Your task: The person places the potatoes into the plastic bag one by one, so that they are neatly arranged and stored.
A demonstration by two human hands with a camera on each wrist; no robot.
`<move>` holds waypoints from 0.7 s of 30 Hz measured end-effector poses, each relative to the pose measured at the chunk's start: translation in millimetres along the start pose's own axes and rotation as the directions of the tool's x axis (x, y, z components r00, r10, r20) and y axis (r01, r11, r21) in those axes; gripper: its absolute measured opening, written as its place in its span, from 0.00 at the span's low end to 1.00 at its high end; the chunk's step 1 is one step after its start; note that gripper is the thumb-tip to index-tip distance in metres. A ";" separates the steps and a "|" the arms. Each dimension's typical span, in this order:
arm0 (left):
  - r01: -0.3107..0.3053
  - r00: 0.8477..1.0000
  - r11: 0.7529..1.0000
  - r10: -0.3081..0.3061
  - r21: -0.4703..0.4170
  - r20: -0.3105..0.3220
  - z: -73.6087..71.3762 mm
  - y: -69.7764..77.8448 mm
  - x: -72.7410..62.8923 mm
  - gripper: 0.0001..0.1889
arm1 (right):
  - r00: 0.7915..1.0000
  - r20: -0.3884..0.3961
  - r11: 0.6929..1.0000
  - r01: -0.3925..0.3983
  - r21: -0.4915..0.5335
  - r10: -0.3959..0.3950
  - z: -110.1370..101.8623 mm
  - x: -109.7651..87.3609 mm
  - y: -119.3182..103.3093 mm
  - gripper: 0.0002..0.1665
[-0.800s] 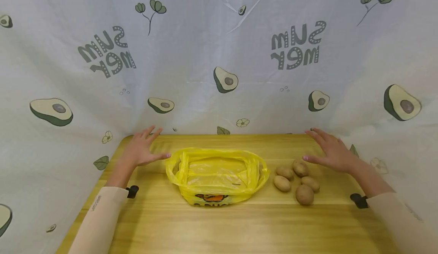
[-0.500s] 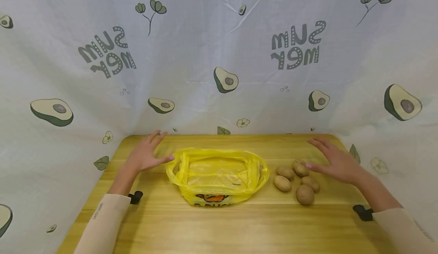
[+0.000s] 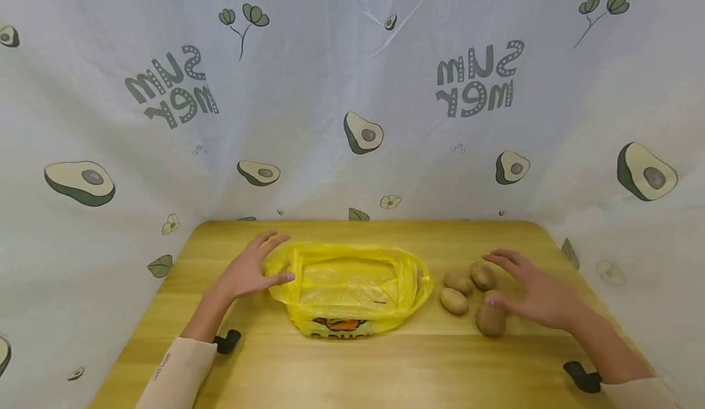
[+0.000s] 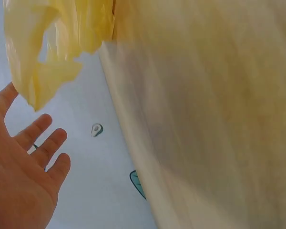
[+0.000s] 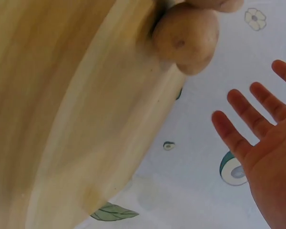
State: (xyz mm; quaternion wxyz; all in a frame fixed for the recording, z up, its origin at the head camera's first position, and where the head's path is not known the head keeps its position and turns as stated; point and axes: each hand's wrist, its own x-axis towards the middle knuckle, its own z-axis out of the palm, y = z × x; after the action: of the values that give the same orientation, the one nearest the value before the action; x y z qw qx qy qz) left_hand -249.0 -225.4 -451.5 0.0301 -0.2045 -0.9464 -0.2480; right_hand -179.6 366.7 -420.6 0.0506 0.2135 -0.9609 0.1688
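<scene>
A yellow plastic bag [image 3: 316, 310] stands with its mouth spread wide in the middle of the table. Beside its left end is my left hand [image 3: 248, 274], fingers apart and thumb over the bag's rim. In the left wrist view the bag's handle [image 4: 57, 78] hangs close to the fingers of that hand [image 4: 19, 167]; whether they touch is unclear. My right hand [image 3: 542, 291] is spread over the right side of several potatoes [image 3: 454, 301], hiding one of them. The right wrist view shows straight fingers on that hand [image 5: 276, 157], apart from the nearest potato [image 5: 188, 38].
The wooden table [image 3: 352, 372] carries the bag and potatoes. A pale curtain [image 3: 308, 90] printed with avocados hangs close behind the table and along both sides. A black strap piece [image 3: 227, 340] sits at the left wrist, another [image 3: 582, 377] at the right.
Both hands have come lower and nearer: the left moved right to the bag's edge, the right down over the potatoes. Bag and potatoes stay in place.
</scene>
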 end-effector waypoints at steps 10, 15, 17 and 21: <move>0.035 0.998 0.998 -0.032 -0.049 0.063 17.5 10.0 -15.8 0.47 | 1.000 -0.022 1.000 0.002 -0.001 -0.002 18.3 -21.4 -12.9 0.46; 0.036 0.996 0.997 -0.030 -0.065 0.086 22.4 7.9 -19.3 0.48 | 0.999 -0.046 0.999 -0.016 -0.046 0.014 22.2 -26.5 -14.4 0.41; 0.036 0.995 0.997 -0.030 -0.068 0.093 22.9 7.6 -19.9 0.47 | 0.998 -0.064 0.998 -0.019 -0.057 0.016 24.4 -27.6 -14.5 0.40; 0.045 0.994 0.996 -0.036 -0.083 0.103 23.5 7.0 -20.6 0.46 | 0.997 -0.079 0.999 -0.024 -0.046 0.020 27.8 -29.6 -12.5 0.35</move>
State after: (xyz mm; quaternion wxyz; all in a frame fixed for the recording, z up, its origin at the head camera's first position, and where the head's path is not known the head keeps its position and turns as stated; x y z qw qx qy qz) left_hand -226.2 -216.1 -472.1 -0.0316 -0.1986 -0.9393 -0.2780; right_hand -148.2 358.1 -447.9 0.0913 0.1949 -0.9642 0.1552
